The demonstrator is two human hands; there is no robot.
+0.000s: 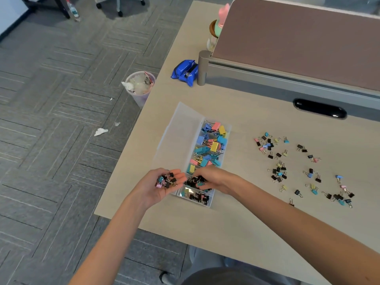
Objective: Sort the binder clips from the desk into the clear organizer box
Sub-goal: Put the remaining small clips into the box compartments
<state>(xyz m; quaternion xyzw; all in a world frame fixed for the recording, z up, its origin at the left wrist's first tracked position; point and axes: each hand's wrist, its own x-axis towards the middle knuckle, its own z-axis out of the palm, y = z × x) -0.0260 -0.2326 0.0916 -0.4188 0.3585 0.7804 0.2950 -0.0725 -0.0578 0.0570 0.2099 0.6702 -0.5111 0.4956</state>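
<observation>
The clear organizer box (213, 199) lies open on the desk, its lid (178, 132) folded out to the left. Large coloured binder clips (211, 144) fill its far compartments; small, mostly black clips (196, 197) fill the near ones. My left hand (162, 186) is palm up beside the box's near left corner, cupping a heap of small clips (167, 180). My right hand (213, 178) reaches over the near compartments, fingers down among the small clips there. Several small loose clips (298, 169) lie scattered on the desk to the right.
A blue packet (185, 72) lies by the grey post of the desk partition (298, 44). A black oval grommet (319, 109) sits under the partition. A waste bin (139, 87) stands on the carpet left of the desk edge.
</observation>
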